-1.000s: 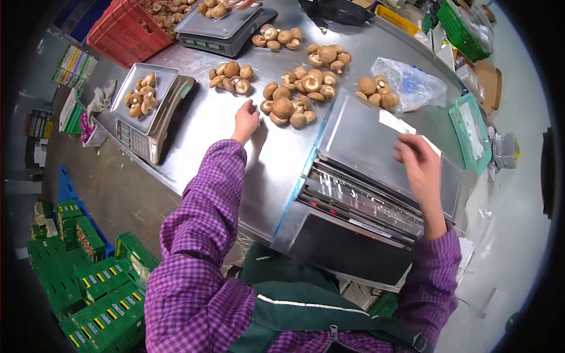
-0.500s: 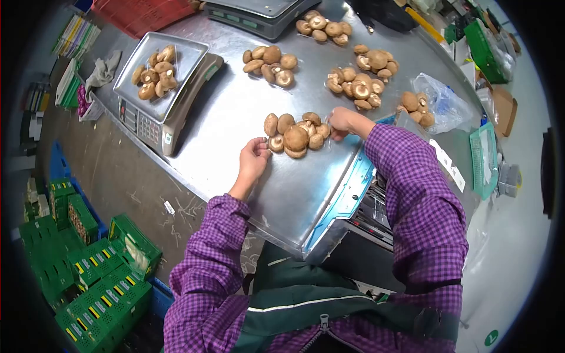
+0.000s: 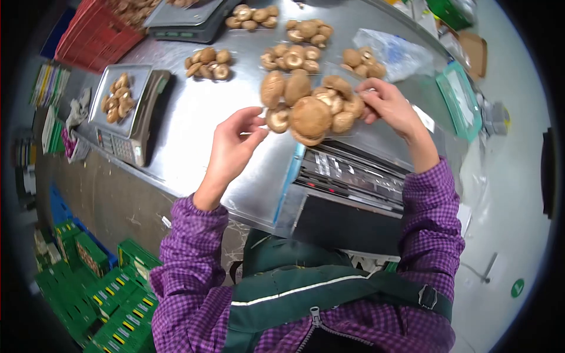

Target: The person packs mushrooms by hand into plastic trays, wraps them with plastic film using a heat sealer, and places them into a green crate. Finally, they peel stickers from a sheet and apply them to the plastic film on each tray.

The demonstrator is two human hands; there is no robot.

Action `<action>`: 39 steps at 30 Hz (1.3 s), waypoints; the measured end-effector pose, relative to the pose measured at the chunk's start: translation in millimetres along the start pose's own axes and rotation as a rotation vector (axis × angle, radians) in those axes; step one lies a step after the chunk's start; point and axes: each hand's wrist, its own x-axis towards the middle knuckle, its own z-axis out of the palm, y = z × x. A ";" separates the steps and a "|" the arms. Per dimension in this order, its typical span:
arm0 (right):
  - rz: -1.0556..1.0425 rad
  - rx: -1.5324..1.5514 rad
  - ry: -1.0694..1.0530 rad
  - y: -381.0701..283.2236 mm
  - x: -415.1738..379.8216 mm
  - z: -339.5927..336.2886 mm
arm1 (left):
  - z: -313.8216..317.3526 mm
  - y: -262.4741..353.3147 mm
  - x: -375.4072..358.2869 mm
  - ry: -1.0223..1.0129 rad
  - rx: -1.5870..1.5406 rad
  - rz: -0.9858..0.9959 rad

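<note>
A clear tray of mushrooms [image 3: 309, 109] is held up between both hands, above the steel surface [image 3: 194, 123] and just over the near edge of the wrapping machine [image 3: 353, 176]. Its long axis runs left to right, so each hand takes one end: the left hand [image 3: 232, 147] pinches the left edge with its grip closed, the right hand [image 3: 385, 106] clasps the right edge. Other mushroom piles [image 3: 207, 63] lie farther back, well apart.

Two hands [image 3: 232, 147], two scales [image 3: 126, 112], perhaps six mushroom heaps [image 3: 309, 103]
</note>
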 end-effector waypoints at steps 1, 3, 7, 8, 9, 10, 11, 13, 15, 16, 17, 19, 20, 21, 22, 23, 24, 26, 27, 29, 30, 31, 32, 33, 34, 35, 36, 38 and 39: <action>0.007 0.009 0.029 13.7 -17.9 -20.2 | 24.0 0.1 8.8 -0.046 0.003 0.053; 0.122 0.029 0.181 46.4 -50.9 -53.1 | 72.5 2.0 26.5 -0.154 0.066 0.081; 0.236 0.093 0.300 94.0 -93.0 -84.8 | 137.9 1.5 46.4 -0.278 0.266 0.143; 0.236 0.102 0.315 101.5 -100.5 -87.9 | 145.7 3.2 45.3 -0.292 0.271 0.153; 0.193 0.129 0.327 108.0 -107.6 -89.1 | 148.2 4.2 43.7 -0.308 0.293 0.147; 0.150 0.156 0.335 114.7 -114.4 -89.4 | 148.1 5.3 41.6 -0.321 0.317 0.137; 0.094 0.047 0.398 120.9 -124.5 -89.2 | 145.8 11.4 34.4 -0.322 0.326 0.112; 0.043 -0.333 0.552 123.0 -162.5 -81.8 | 131.0 7.5 18.4 -0.204 0.396 0.287; -0.013 -0.722 0.694 129.3 -196.9 -67.8 | 108.5 20.6 -10.3 -0.095 0.597 0.293; 0.023 -0.734 0.703 137.0 -209.2 -59.4 | 101.8 24.6 -21.8 -0.068 0.723 0.246; 0.060 -0.746 0.711 145.0 -214.4 -53.5 | 103.7 26.5 -30.3 -0.080 0.771 0.176; 0.031 -0.560 0.711 153.5 -202.1 -29.3 | 113.1 16.8 -36.8 -0.106 0.783 0.157; 0.077 -0.373 0.681 152.1 -192.5 -23.8 | 120.0 7.9 -30.2 -0.143 0.705 0.070; 0.098 -0.060 0.603 153.0 -188.4 -23.1 | 118.6 2.1 -31.2 -0.170 0.527 0.030; 0.090 -0.057 0.608 150.3 -191.2 -26.3 | 115.7 1.7 -30.4 -0.197 0.349 -0.005; 0.059 0.241 0.496 144.8 -200.2 -29.0 | 109.9 5.9 -36.6 -0.197 0.352 0.000; 0.034 0.536 0.372 139.2 -213.0 -29.2 | 101.0 11.5 -51.4 -0.206 0.179 -0.133; 0.075 0.454 0.388 133.2 -231.9 -23.9 | 90.5 13.0 -60.6 -0.224 0.017 -0.265; 0.064 0.254 0.530 134.6 -236.7 -20.3 | 88.6 8.5 -63.2 -0.234 0.043 -0.268; -0.054 -0.410 0.784 150.1 -237.5 -21.8 | 94.3 6.2 -60.8 -0.228 0.054 -0.261; -0.046 -0.413 0.789 154.0 -232.5 -19.9 | 97.5 7.1 -57.3 -0.237 0.052 -0.263; -0.041 -0.458 0.807 153.8 -224.1 -17.5 | 101.1 8.3 -53.1 -0.279 0.151 -0.234; -0.032 -0.502 0.823 154.2 -214.9 -13.2 | 104.1 10.0 -50.3 -0.321 0.252 -0.206; -0.031 -0.614 0.791 157.2 -203.2 -5.3 | 106.9 12.6 -48.3 -0.330 0.252 -0.208; -0.115 -0.695 0.822 159.7 -191.7 0.5 | 109.9 16.4 -45.7 -0.345 0.282 -0.194; -0.011 -0.269 0.814 158.0 -189.4 2.8 | 110.7 20.8 -43.9 -0.355 0.313 -0.178; 0.085 0.156 0.778 154.6 -185.7 2.2 | 108.5 28.6 -42.0 -0.352 0.312 -0.175; 0.084 0.586 0.707 144.0 -193.1 -8.9 | 100.9 40.0 -44.4 -0.263 -0.067 -0.329; 0.083 0.683 0.685 130.1 -199.7 -13.0 | 91.0 37.2 -44.6 -0.274 -0.065 -0.342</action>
